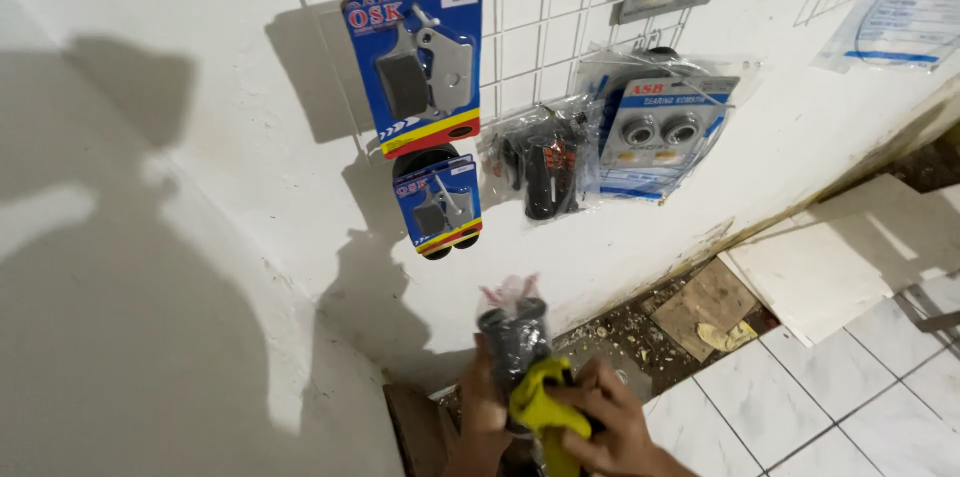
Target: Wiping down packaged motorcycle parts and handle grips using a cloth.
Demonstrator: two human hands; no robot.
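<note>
Left hand (483, 407) gripped one clear bag of black grips (513, 329); right hand (610, 427) pressed one yellow cloth (543, 407) against it. Two blue carded packs (418, 67) hung on one wire rack (540, 7).

A clear plastic packet (512, 329) with dark grey rubber parts inside stands nearly upright low in the view, its crinkled pinkish top pointing up toward the wall. A bright yellow cloth (545, 409) is pressed against its lower end, bunched and folded.
</note>
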